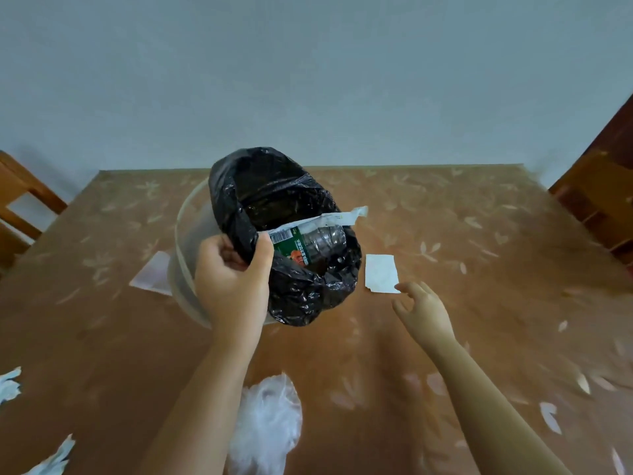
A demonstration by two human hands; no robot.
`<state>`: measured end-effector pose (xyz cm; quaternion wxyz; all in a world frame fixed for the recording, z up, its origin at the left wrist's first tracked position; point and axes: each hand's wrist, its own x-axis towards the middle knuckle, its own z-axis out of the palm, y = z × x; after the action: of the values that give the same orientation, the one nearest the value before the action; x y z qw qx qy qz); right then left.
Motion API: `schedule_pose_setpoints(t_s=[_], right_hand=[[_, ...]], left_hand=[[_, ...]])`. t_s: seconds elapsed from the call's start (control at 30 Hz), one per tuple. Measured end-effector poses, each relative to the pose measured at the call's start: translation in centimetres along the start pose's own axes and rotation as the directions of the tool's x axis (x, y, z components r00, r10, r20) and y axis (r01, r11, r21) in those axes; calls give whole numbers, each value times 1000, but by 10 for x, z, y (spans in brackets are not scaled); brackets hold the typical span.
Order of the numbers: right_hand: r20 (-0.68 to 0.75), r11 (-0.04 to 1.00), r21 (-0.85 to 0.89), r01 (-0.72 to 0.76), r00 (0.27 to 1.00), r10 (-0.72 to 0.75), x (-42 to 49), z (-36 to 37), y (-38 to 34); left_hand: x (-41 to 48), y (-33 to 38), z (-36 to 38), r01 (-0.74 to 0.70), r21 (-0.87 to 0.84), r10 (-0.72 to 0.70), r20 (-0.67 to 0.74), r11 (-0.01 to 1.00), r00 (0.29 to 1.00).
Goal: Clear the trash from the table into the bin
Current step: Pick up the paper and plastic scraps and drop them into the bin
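Note:
A translucent bin (186, 231) with a black bag liner (308, 289) stands on the brown table (479, 234). Inside lie a plastic bottle with a green label (308, 243) and a strip of white paper (342, 217). My left hand (233, 272) grips the near-left edge of the black liner. My right hand (423, 308) hovers open, fingers spread, its fingertips just at the near edge of a flat white paper scrap (381, 273) right of the bin. A crumpled white plastic bag (270, 419) lies near me between my forearms.
Another flat white sheet (154, 274) lies left of the bin, partly behind it. Crumpled white tissues sit at the near-left edge (9, 383) and bottom-left corner (54, 457). Wooden chairs stand at the left (24, 200) and right (596, 193) of the table; a pale wall is behind.

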<state>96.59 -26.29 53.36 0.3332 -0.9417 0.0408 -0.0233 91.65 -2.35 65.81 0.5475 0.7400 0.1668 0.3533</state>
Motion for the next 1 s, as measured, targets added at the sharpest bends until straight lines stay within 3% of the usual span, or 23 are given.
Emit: schedule_pose_setpoints(t_s=[0.23,0.47,0.8,1.0], right_hand=[[63,995,37,-92,994,90,65,50,35],[76,995,-85,-47,996,53,96,71,55],[23,997,23,-75,997,74,82,74,55],[93,986,57,-158,984,152,46,70,45]], left_hand=[[11,-22,40,-30,-38,29,-27,999,999],[16,-33,50,-24,-133,15,-69,991,998],[10,-29,42,-28,-165,19,-53,986,998],[-1,-21,21,44,-194,-58,-66,980,996]])
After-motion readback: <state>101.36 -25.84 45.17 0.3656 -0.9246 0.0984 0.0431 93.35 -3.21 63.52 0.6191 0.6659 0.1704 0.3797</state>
